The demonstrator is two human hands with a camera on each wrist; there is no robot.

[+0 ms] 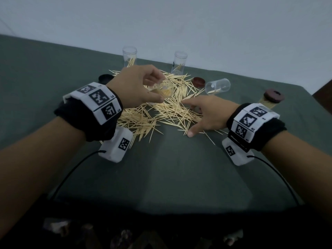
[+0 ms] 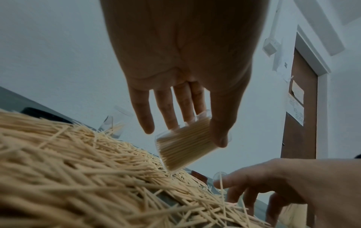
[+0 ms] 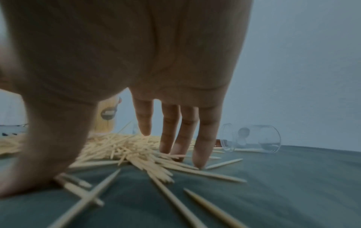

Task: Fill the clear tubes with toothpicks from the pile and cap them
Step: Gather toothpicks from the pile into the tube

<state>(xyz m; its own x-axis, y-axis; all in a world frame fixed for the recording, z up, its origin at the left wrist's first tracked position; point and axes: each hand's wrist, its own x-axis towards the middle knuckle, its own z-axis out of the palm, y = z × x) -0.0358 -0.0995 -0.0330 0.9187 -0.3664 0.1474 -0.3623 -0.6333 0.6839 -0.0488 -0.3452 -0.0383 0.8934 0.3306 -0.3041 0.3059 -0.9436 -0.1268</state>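
My left hand (image 1: 156, 87) grips a clear tube (image 1: 166, 88) packed with toothpicks and holds it tilted just above the toothpick pile (image 1: 161, 114). In the left wrist view the thumb and fingers (image 2: 179, 106) clasp this tube (image 2: 183, 145) near its open end. My right hand (image 1: 188, 118) lies spread on the pile's right edge, fingers straight. Its fingertips (image 3: 199, 160) press on loose toothpicks (image 3: 125, 148), and the thumb touches the cloth. It holds nothing.
Two upright tubes (image 1: 129, 56) (image 1: 179, 62) hold a few toothpicks at the back. Another tube (image 1: 217, 86) lies on its side. A black cap (image 1: 105, 78) and a brown cap (image 1: 199, 82) flank the pile. A capped full tube (image 1: 269, 100) lies right. Green cloth (image 1: 170, 168) covers the table.
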